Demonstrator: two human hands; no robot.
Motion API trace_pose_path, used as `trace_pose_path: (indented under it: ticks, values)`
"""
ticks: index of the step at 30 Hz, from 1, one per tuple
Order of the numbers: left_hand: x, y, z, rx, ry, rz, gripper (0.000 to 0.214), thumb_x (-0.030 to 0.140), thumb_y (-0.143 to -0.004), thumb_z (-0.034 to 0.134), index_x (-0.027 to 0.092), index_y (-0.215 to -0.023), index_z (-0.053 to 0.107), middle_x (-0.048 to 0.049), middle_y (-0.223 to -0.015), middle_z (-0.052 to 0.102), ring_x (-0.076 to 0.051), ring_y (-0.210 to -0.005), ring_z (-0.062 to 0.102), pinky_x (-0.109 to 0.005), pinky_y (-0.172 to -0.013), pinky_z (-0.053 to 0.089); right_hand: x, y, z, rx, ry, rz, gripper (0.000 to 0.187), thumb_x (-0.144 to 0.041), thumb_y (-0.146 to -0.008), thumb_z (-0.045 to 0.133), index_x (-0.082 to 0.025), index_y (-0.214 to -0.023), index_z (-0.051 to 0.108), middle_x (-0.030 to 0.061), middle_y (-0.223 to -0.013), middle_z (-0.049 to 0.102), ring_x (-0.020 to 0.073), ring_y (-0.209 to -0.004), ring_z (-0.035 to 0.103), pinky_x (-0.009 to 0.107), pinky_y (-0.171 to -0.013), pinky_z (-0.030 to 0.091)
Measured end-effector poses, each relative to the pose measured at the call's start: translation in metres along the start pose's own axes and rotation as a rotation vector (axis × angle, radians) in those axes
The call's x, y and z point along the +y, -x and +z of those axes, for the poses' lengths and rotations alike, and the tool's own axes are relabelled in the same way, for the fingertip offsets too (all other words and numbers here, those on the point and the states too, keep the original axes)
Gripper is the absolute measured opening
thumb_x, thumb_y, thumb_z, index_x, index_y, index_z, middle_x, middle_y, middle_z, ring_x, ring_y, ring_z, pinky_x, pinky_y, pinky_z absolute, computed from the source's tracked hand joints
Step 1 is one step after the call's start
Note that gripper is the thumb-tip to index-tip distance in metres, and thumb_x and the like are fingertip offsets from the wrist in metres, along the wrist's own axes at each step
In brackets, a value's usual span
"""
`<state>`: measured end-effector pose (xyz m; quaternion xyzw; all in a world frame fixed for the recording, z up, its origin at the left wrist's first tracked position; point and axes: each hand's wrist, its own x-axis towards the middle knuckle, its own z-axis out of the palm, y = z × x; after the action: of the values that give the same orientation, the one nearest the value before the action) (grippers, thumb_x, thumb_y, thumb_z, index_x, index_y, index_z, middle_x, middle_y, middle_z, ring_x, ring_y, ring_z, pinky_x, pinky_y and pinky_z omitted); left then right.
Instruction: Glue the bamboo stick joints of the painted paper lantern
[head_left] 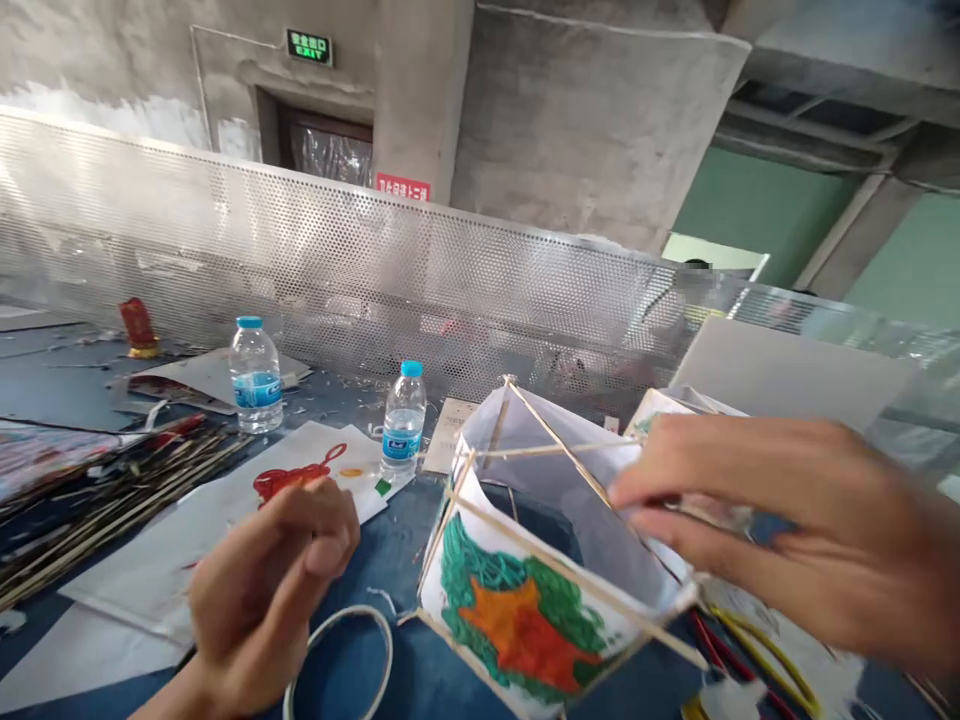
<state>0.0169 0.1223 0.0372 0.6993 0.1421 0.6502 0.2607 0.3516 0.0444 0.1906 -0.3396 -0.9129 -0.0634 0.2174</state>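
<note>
Right hand (795, 525) pinches a stick (553, 427) across a painted paper frame (517, 632); left hand (270, 590) curls, grip unclear, beside a hoop (388, 655).

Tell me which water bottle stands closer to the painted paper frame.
The right bottle, standing left of the painted paper frame; the left bottle stands farther off, by the thin sticks.
</note>
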Motion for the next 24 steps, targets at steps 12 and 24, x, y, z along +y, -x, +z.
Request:
trace_pose_path:
  ticks: [12,24]
  values:
    - [-0.047,0.001,0.028,-0.051,-0.153,-0.221,0.010,0.019,-0.107,0.057,0.025,-0.101,0.063,0.0016,-0.081,0.061,-0.013,-0.070,0.057,-0.021,-0.063,0.050,0.055,-0.113,0.042,-0.269,-0.202,-0.234,0.023,-0.018,-0.101,0.075,-0.021,-0.123,0.071,-0.0040,-0.105,0.075,0.0068,-0.094,0.071,0.016,-0.080,0.057]
    - [-0.046,-0.001,0.042,-0.131,-0.225,-0.156,0.029,0.006,-0.096,0.057,0.026,-0.115,0.066,0.0014,-0.089,0.069,-0.012,-0.067,0.063,-0.022,-0.058,0.052,0.068,-0.124,0.062,-0.377,-0.238,-0.236,0.010,-0.026,-0.105,0.071,-0.021,-0.113,0.076,-0.0013,-0.101,0.073,0.0120,-0.092,0.068,0.028,-0.078,0.055]
